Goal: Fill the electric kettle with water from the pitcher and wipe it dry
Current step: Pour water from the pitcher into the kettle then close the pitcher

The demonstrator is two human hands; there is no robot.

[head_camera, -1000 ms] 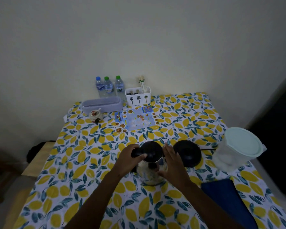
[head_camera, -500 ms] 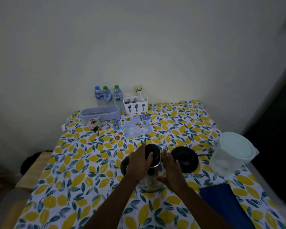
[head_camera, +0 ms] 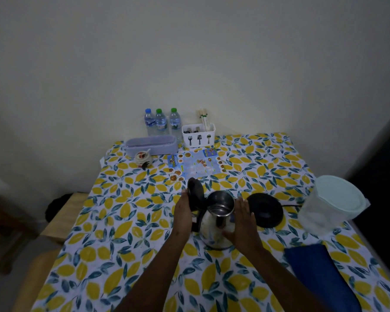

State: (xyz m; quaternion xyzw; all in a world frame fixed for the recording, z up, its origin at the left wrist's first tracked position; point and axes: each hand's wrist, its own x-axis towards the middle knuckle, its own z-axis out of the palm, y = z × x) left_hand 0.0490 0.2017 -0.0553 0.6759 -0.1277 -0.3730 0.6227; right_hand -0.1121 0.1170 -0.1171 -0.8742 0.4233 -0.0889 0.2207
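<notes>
The steel electric kettle point(head_camera: 214, 228) stands on the lemon-print table near the middle. Its black lid point(head_camera: 195, 194) is swung up and back to the left, so the mouth is uncovered. My left hand point(head_camera: 184, 210) rests against the raised lid and the handle side. My right hand point(head_camera: 241, 219) lies flat against the kettle's right wall, steadying it. The black kettle base point(head_camera: 266, 209) sits just right of the kettle. Further right stands the clear pitcher point(head_camera: 329, 206) with a pale green lid. A dark blue cloth point(head_camera: 320, 278) lies at the front right.
At the back by the wall stand three water bottles point(head_camera: 160, 122), a white cutlery caddy point(head_camera: 198, 137), a lilac oblong box point(head_camera: 151, 145) and a small ceramic jar point(head_camera: 142, 158). A blue printed sheet point(head_camera: 196, 165) lies behind the kettle. A wooden bench point(head_camera: 61, 219) sits left of the table.
The kettle lid was closed under my left hand; it has now been flipped up and back, exposing the inside. My right hand stayed on the kettle's side.
</notes>
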